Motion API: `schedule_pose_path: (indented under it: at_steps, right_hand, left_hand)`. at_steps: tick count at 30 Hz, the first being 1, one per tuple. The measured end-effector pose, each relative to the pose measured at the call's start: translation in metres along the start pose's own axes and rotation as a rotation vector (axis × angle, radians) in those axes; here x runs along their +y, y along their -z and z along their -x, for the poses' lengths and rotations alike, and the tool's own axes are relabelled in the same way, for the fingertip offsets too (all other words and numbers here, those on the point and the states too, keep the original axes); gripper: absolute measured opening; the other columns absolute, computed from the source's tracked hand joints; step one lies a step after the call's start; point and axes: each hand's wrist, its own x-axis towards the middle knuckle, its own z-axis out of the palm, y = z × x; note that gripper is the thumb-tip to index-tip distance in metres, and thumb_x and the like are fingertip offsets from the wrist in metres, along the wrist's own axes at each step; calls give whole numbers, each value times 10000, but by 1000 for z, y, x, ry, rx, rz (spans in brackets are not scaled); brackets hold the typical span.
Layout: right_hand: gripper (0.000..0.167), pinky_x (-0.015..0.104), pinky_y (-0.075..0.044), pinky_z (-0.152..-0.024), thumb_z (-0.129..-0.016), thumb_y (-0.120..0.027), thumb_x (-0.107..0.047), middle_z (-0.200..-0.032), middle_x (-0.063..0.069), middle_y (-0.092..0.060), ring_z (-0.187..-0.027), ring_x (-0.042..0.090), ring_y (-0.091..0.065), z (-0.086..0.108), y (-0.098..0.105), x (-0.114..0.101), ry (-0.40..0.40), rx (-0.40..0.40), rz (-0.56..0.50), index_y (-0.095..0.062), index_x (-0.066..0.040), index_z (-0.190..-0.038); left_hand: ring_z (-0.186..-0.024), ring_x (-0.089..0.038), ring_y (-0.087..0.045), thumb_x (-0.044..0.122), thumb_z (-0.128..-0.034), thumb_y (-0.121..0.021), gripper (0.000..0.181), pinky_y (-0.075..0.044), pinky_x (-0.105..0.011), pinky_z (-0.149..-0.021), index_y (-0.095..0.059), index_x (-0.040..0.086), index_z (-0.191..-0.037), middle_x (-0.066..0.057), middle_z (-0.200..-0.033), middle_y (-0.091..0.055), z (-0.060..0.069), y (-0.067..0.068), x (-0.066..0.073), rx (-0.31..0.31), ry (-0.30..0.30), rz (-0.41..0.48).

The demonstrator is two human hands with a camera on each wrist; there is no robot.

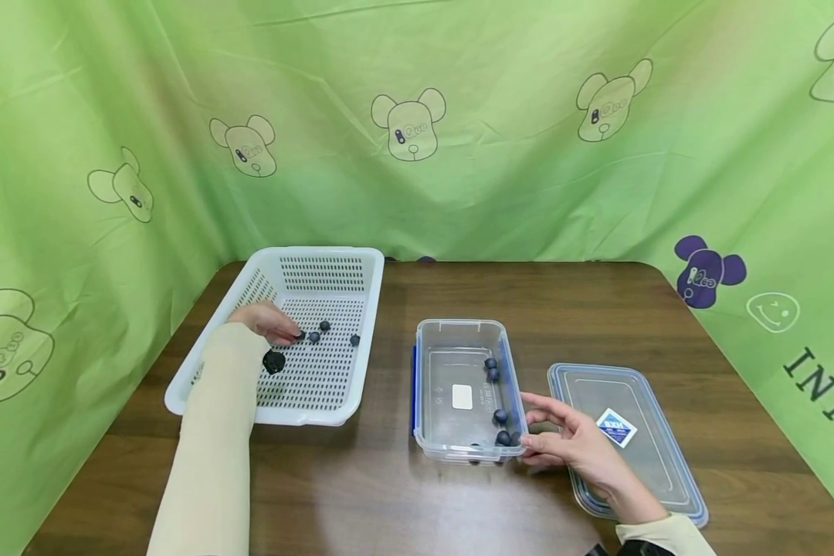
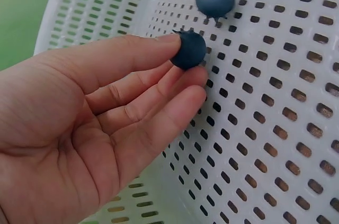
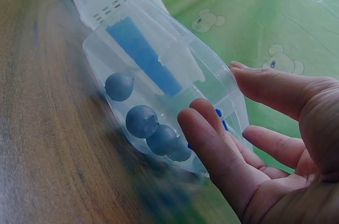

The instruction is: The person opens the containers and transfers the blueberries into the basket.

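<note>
Left hand (image 1: pixel 266 320) pinches berry (image 2: pixel 191 51) in basket (image 1: pixel 299 416); at least three more left there. Several berries (image 1: pixel 500 417) already in box (image 1: pixel 441 432), at basket's 4 o'clock. Right hand (image 1: pixel 575 444) at box's 4 o'clock, fingers apart.

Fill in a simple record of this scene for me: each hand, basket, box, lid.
Left hand: pinching a dark blue berry inside the white basket
Right hand: touching the clear box at its right side
Basket contents: more loose berries
Box contents: several dark blue berries
Lid: off, lying on the table
</note>
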Motion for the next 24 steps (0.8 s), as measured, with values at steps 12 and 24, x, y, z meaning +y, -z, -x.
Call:
schedule_pose_path:
  at_steps: [12, 24]
  right_hand:
    - [535, 470, -612, -726, -916, -628, 94, -1079, 121, -593, -787, 260, -720, 0, 0, 0, 0, 11, 3, -566, -197, -1361]
    - [535, 476, -612, -722, -917, -618, 103, -1077, 122, -590, -788, 263, -721, 0, -1, 0, 7, 13, 2, -569, -202, -1354]
  left_hand:
    - [-732, -141, -670, -96, -888, -654, 63, -603, -257, -783, -695, -78, -932, -72, -780, -685, -2, -5, 4, 21, 67, -96]
    - [-807, -129, -667, -55, -914, -646, 391, -557, -350, -945, -520, -197, -1257, -73, -918, -686, -1, -5, 20, 195, -121, -5]
